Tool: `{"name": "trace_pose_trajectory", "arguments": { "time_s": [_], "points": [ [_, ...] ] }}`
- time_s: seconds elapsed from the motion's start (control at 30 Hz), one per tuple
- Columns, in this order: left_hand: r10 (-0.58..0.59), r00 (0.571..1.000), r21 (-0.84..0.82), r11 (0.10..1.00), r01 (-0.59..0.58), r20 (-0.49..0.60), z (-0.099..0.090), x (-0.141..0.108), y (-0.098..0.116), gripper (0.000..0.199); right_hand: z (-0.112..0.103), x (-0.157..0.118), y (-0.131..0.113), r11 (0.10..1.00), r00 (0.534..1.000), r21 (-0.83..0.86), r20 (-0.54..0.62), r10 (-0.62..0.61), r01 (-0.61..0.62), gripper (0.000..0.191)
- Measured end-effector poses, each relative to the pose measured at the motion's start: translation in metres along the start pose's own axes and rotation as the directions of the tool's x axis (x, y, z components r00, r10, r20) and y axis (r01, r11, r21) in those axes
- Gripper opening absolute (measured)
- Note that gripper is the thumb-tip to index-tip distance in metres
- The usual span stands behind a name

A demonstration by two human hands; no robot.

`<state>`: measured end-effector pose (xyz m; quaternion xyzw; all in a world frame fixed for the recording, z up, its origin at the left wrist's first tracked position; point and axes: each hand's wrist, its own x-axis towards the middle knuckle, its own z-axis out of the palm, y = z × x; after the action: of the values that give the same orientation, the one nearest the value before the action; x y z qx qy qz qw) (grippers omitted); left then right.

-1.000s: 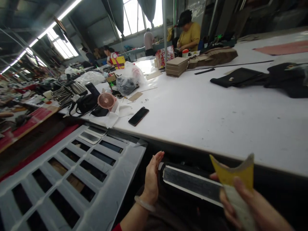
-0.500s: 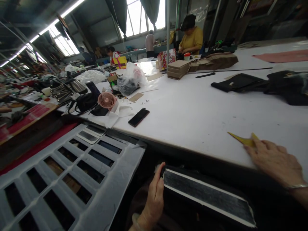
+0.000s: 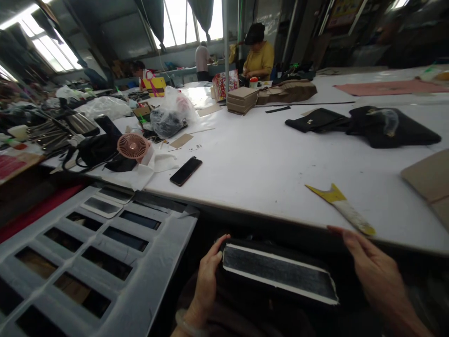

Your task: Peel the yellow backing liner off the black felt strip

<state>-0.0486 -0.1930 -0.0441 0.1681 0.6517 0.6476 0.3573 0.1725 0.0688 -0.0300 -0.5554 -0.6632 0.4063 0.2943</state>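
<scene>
A flat yellow scraper with a notched, two-pointed head and a pale wrapped handle (image 3: 345,210) lies at the near right edge of a long, smooth white tabletop (image 3: 245,173). At the near left, a dull grey panel (image 3: 168,252) is pierced by rows of rectangular openings, with two white-bordered dark plates (image 3: 101,206) on its far end.

The tabletop is lightly specked. Toward its left lie a black glossy phone (image 3: 185,171), a round pink plastic fan (image 3: 133,146) and a crumpled clear plastic bag (image 3: 168,119); farther back stands a stack of brown cardboard pieces (image 3: 242,99). At the right are folded black pieces (image 3: 396,128), with a flat salmon-pink sheet (image 3: 386,88) beyond. A person in a yellow top (image 3: 261,58) works at the far side, before bright windows (image 3: 185,21).

The long black piece with two white side strips (image 3: 277,271) is below the near table edge, between the hands. Its oblong face is streaked greyish black; the white borders look uneven, raggedest at the right end. The left hand (image 3: 206,278) holds its left end between thumb and fingers. The right hand (image 3: 377,271) is empty, fingers extended and parted, near the right end.
</scene>
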Motion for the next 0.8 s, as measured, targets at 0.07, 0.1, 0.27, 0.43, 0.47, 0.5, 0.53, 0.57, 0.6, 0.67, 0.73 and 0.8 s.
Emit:
{"name": "trace_pose_trajectory", "arguments": {
  "time_s": [0.07, 0.1, 0.27, 0.43, 0.47, 0.5, 0.53, 0.57, 0.6, 0.67, 0.73, 0.8],
  "points": [
    [-0.002, 1.000, 0.018, 1.000, 0.002, 0.002, 0.002, 0.002, -0.001, 0.047, 0.004, -0.026, 0.007, 0.943, 0.984, 0.279, 0.054, 0.170, -0.178, 0.059],
    [0.000, 1.000, 0.033, 0.999, 0.000, -0.005, 0.003, 0.003, -0.003, 0.048, 0.006, -0.037, 0.008, 0.883, 0.965, 0.390, 0.109, 0.239, -0.263, 0.059],
    [0.051, 0.998, 0.114, 0.992, -0.047, -0.034, 0.005, 0.009, -0.006, 0.050, 0.020, -0.070, 0.002, 0.616, 0.881, 0.631, 0.315, 0.354, -0.473, 0.051],
    [-0.230, 0.973, 0.029, 0.973, 0.231, -0.032, 0.006, 0.012, 0.003, 0.057, 0.026, -0.083, 0.002, 0.638, 0.911, 0.650, 0.291, 0.293, -0.413, 0.043],
    [-0.227, 0.973, 0.021, 0.973, 0.228, -0.039, 0.007, 0.012, 0.004, 0.057, 0.027, -0.084, 0.003, 0.636, 0.907, 0.647, 0.301, 0.294, -0.421, 0.044],
    [-0.201, 0.978, 0.022, 0.979, 0.202, -0.052, 0.008, 0.012, 0.004, 0.056, 0.028, -0.085, 0.004, 0.631, 0.904, 0.647, 0.304, 0.301, -0.428, 0.045],
    [-0.161, 0.985, 0.030, 0.986, 0.164, -0.067, 0.010, 0.013, 0.004, 0.054, 0.030, -0.085, 0.005, 0.629, 0.902, 0.647, 0.302, 0.308, -0.431, 0.045],
    [-0.118, 0.990, 0.041, 0.992, 0.121, -0.078, 0.011, 0.013, 0.002, 0.052, 0.031, -0.085, 0.005, 0.628, 0.902, 0.648, 0.292, 0.317, -0.431, 0.045],
    [-0.077, 0.994, 0.060, 0.995, 0.082, -0.080, 0.012, 0.014, 0.000, 0.051, 0.033, -0.085, 0.005, 0.632, 0.903, 0.646, 0.279, 0.327, -0.428, 0.044],
    [-0.009, 0.997, 0.105, 0.994, 0.016, -0.070, 0.012, 0.016, -0.005, 0.049, 0.036, -0.085, 0.003, 0.650, 0.907, 0.635, 0.240, 0.348, -0.417, 0.044],
    [0.052, 0.998, 0.143, 0.989, -0.046, -0.037, 0.011, 0.017, -0.008, 0.048, 0.038, -0.085, 0.003, 0.663, 0.904, 0.626, 0.183, 0.386, -0.410, 0.047],
    [0.100, 0.995, 0.160, 0.982, -0.100, 0.004, 0.009, 0.017, -0.009, 0.046, 0.039, -0.084, 0.004, 0.663, 0.890, 0.621, 0.137, 0.434, -0.419, 0.052]
  ]
}}
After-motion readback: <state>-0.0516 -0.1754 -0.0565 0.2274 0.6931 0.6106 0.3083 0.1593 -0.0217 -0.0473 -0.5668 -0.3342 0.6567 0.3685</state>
